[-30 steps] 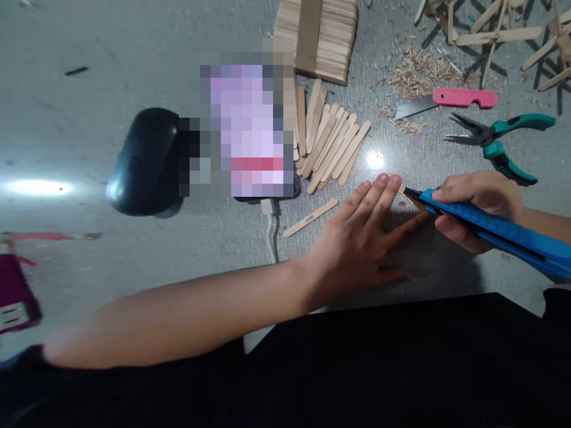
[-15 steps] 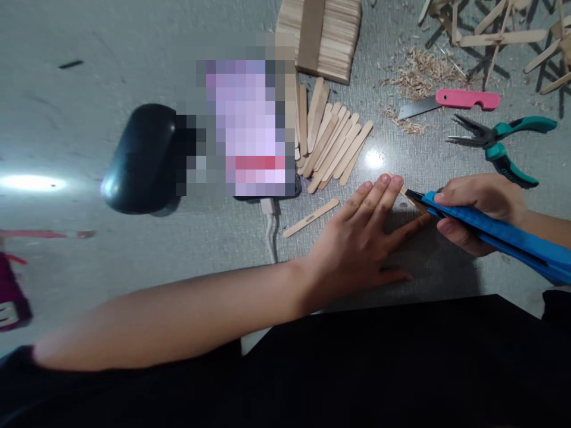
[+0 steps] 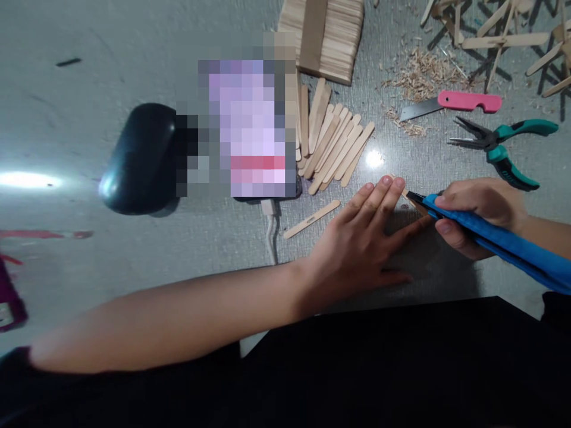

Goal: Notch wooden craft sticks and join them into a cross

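Note:
My left hand (image 3: 363, 241) lies flat on the table with its fingers spread. Its fingertips press down on a wooden craft stick (image 3: 413, 205), most of which the fingers cover. Wrapped in my right hand (image 3: 486, 208) is a blue utility knife (image 3: 504, 235). The dark blade end of the knife points left and rests at the craft stick, close to the left fingertips; whether it has cut in is too small to tell. Another craft stick (image 3: 311, 219) with small print lies left of my left hand.
Beyond my hands lie loose craft sticks (image 3: 341, 142), a banded bundle (image 3: 334, 41), a pink-handled folding saw (image 3: 470, 101) by sawdust (image 3: 430, 71), and green-handled pliers (image 3: 495, 139). Stick frames (image 3: 504, 40) stand far right. Left are a blurred-out phone (image 3: 292, 191) on a cable and a dark rounded case (image 3: 140, 157).
The knife handle has tilted slightly in my right hand, while its blade end stays at the craft stick. My left hand holds its place. The whole view has shifted a little.

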A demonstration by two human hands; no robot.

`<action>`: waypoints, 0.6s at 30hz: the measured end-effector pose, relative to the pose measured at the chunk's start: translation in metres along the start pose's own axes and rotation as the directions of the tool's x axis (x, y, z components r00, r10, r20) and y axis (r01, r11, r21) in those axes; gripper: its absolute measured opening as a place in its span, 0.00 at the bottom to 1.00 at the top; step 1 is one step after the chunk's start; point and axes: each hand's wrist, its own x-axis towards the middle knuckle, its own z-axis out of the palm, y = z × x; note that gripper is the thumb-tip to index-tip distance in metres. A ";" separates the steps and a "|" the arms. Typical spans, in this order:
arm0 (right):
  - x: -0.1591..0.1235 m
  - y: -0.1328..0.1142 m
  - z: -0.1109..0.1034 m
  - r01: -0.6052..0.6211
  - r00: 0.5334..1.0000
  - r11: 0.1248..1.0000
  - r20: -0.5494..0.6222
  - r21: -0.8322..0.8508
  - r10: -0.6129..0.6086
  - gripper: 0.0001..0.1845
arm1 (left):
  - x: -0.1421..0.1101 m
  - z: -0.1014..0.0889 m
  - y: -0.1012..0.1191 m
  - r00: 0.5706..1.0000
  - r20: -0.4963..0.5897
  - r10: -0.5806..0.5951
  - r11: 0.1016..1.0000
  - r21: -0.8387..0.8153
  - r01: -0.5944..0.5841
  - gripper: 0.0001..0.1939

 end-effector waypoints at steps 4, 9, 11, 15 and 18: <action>0.003 -0.002 -0.001 0.098 0.995 0.985 0.004 -0.139 -0.099 0.09 | 0.002 -0.005 0.002 1.000 0.014 -0.013 0.999 -0.031 0.014 0.61; 0.011 -0.005 0.001 0.092 0.996 0.988 0.020 -0.127 -0.090 0.08 | 0.004 -0.007 0.002 1.000 0.013 -0.021 0.999 -0.050 0.022 0.58; 0.015 -0.007 -0.001 0.072 0.996 0.991 0.051 -0.109 -0.067 0.09 | 0.003 -0.006 0.001 1.000 0.009 -0.021 0.998 -0.066 0.022 0.59; 0.022 -0.008 -0.004 0.058 0.992 0.995 0.113 -0.082 -0.049 0.11 | 0.002 -0.004 0.001 1.000 -0.024 -0.010 0.997 -0.079 0.008 0.61; 0.024 -0.009 -0.004 0.027 0.993 0.998 0.116 -0.049 -0.021 0.12 | 0.001 -0.003 0.001 0.999 -0.040 -0.009 0.996 -0.084 0.006 0.62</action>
